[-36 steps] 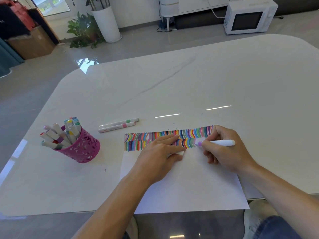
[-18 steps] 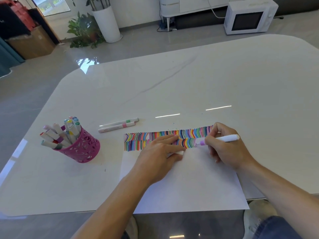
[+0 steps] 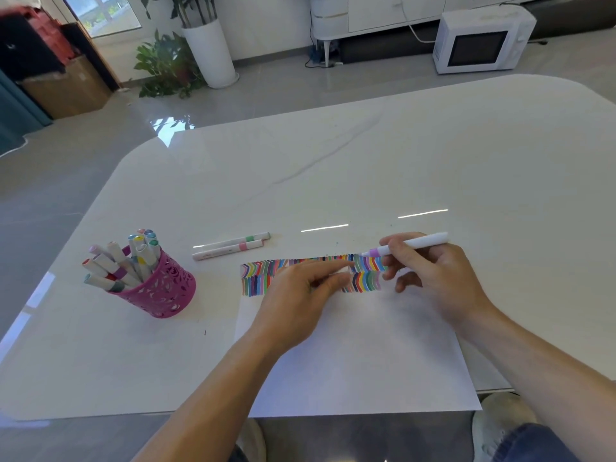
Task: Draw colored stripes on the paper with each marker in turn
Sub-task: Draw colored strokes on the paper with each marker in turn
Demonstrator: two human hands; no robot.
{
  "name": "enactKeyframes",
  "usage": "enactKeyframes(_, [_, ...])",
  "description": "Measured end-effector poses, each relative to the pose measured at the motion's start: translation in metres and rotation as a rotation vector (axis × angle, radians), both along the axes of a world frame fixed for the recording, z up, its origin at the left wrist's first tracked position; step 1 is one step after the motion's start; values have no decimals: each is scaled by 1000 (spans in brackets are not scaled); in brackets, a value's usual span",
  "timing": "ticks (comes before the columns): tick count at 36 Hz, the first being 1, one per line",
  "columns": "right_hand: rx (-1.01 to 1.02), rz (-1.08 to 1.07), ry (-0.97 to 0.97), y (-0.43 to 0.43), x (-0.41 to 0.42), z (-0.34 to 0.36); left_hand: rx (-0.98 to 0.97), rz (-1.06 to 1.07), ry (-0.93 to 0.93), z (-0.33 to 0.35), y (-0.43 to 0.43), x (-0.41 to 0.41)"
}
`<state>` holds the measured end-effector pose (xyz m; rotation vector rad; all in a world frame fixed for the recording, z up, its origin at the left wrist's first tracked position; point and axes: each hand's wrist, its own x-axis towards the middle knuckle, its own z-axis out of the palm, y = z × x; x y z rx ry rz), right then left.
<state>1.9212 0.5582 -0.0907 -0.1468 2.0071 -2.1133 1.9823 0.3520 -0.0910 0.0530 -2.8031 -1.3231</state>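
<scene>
A white sheet of paper (image 3: 360, 358) lies on the table's near edge, with rows of coloured stripes (image 3: 365, 273) along its top. My right hand (image 3: 433, 278) pinches a white marker with a purple band (image 3: 411, 245), its tip raised just above the stripes' far edge. My left hand (image 3: 300, 298) rests on the paper with fingers stretched over the stripes, slightly blurred. A pink lattice cup (image 3: 160, 288) holding several markers stands to the left. Two capped markers (image 3: 231, 245) lie side by side beyond the paper.
The white marble table (image 3: 366, 161) stretches far back and to the right. Beyond it on the floor are a white microwave (image 3: 481, 40), a potted plant (image 3: 186, 55) and a cardboard box (image 3: 66, 88). My shoe (image 3: 500, 425) shows below the table edge.
My right hand lifted the purple marker off the stripes and moved it up and away from me. My left hand's fingers shifted slightly on the paper.
</scene>
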Motion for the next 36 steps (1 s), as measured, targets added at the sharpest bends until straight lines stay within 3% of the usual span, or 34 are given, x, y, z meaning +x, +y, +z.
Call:
enactKeyframes(13, [-124, 93, -83, -4, 5, 6, 217, 16, -114, -2, 2, -3])
enactKeyframes(36, [-92, 165, -24, -3, 10, 0, 62, -70, -100, 6, 7, 2])
